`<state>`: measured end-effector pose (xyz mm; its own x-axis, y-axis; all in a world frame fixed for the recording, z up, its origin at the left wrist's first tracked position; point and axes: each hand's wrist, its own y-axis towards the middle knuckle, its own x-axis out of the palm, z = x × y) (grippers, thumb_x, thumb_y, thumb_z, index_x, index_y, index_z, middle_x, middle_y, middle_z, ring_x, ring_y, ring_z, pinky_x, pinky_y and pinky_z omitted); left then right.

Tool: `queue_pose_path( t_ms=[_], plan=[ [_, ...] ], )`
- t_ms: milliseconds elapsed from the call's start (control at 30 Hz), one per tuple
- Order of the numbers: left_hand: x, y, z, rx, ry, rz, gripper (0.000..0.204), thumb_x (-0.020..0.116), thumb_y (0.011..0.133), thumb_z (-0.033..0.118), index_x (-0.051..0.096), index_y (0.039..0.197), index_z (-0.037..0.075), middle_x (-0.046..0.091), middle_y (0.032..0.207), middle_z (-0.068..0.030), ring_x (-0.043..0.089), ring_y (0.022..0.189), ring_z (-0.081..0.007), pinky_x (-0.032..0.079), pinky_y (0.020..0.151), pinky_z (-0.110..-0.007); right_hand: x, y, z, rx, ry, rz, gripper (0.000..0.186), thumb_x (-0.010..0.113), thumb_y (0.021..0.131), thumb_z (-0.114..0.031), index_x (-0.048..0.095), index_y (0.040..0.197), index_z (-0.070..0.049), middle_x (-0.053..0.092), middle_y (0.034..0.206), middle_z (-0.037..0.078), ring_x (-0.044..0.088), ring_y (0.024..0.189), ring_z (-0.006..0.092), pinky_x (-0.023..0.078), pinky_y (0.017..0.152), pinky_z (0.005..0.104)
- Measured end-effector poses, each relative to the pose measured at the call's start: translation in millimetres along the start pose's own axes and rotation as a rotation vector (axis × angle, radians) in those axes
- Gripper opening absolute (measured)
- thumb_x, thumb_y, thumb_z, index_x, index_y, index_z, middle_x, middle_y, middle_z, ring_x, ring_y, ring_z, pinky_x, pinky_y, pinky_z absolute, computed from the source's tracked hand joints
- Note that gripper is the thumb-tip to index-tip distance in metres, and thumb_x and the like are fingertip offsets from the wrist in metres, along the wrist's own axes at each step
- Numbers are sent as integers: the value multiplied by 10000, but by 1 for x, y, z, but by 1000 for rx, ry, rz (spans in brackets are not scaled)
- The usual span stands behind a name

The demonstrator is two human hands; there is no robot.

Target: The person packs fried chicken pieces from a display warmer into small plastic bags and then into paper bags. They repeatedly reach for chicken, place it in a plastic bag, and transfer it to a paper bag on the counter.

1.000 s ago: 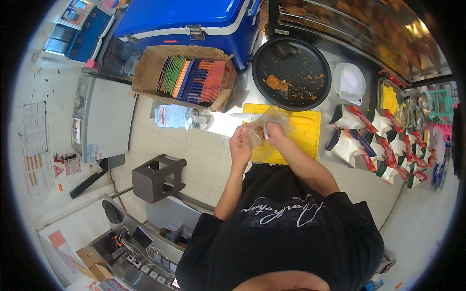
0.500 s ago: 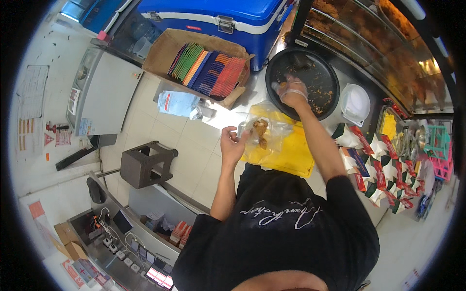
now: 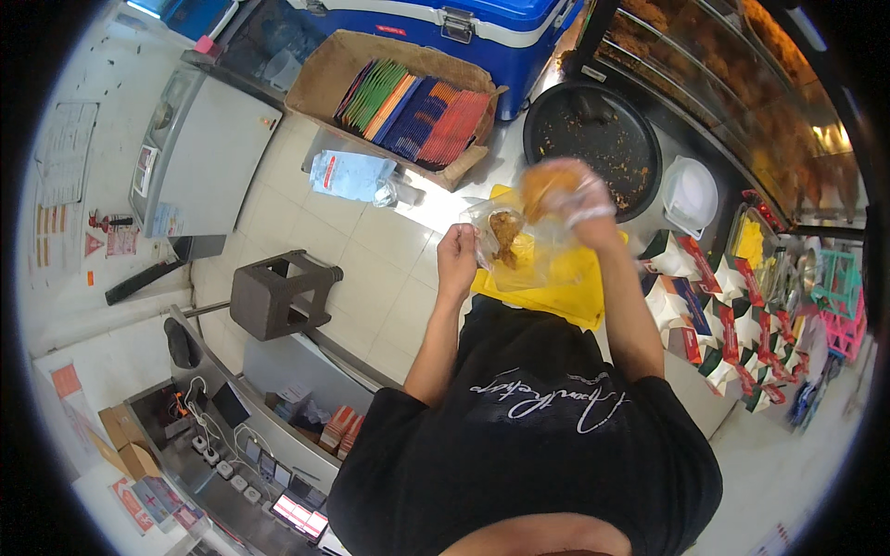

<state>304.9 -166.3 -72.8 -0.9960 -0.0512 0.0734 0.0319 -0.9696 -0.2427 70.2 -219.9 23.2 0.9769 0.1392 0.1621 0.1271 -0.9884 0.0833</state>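
Note:
My left hand [image 3: 456, 255] pinches the edge of a clear plastic bag [image 3: 533, 273]. A piece of fried chicken [image 3: 504, 230] shows inside the bag. Blurred by motion, my right hand [image 3: 586, 199] wears a clear plastic glove and grips another golden-brown piece of fried chicken [image 3: 549, 183] just above the bag's right side. Under the bag lies a yellow cutting board [image 3: 584, 304]. Beyond my right hand stands a round black pan [image 3: 656, 153] with brown crumbs and a dark utensil in it.
A cardboard box [image 3: 320, 79] of colourful folded packets and a blue cooler [image 3: 519, 56] stand at the back. On the right are a glass display case [image 3: 705, 93] of fried food, white containers [image 3: 691, 195] and several folded cartons [image 3: 714, 315]. A brown stool [image 3: 283, 292] stands left.
My right hand has come back from the black pan to the bag with a piece of fried chicken. My left hand has closed on the bag's edge.

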Motion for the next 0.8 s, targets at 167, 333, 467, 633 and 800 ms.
queue_pose_path(
  t_ms=[167, 333, 467, 633, 800],
  plan=[
    [9, 6, 9, -45, -76, 23, 251, 490, 1066, 277, 569, 1019, 43, 511, 653, 24, 485, 540, -64, 423, 499, -239, 36, -42, 34, 126, -767, 5, 480, 804, 773, -309, 639, 1113, -13, 666, 1141, 213, 656, 1050, 330, 514, 935, 412],
    [7, 4, 21, -56, -129, 54, 272, 477, 1068, 293, 569, 1042, 38, 508, 643, 14, 491, 527, -76, 422, 492, -246, 35, -58, 12, 224, -1396, 345, 746, 726, 808, -491, 518, 1324, 6, 637, 1194, 253, 582, 1183, 366, 461, 1002, 440],
    [25, 17, 31, -65, -116, -19, 171, 468, 1065, 204, 559, 1065, 59, 575, 789, -12, 556, 631, -77, 492, 500, -246, 1, -75, 83, 414, -1127, -169, 406, 652, 857, -301, 655, 1157, -27, 665, 1138, 223, 629, 1048, 385, 493, 908, 449],
    [26, 41, 74, 140, -254, -6, 164, 473, 1051, 183, 504, 1155, 60, 614, 856, -60, 651, 677, -153, 586, 530, -300, 10, -2, 49, 227, -768, 247, 259, 624, 845, -256, 674, 913, -11, 677, 1001, 226, 656, 896, 411, 511, 827, 471],
    [32, 25, 124, -27, 277, -315, 413, 571, 1012, 212, 413, 1335, 11, 694, 943, -141, 713, 746, -202, 580, 561, -312, -7, 35, 0, 91, -1039, 190, 461, 632, 870, -414, 673, 1106, -20, 626, 1217, 243, 600, 1135, 385, 465, 993, 439]
  ],
)
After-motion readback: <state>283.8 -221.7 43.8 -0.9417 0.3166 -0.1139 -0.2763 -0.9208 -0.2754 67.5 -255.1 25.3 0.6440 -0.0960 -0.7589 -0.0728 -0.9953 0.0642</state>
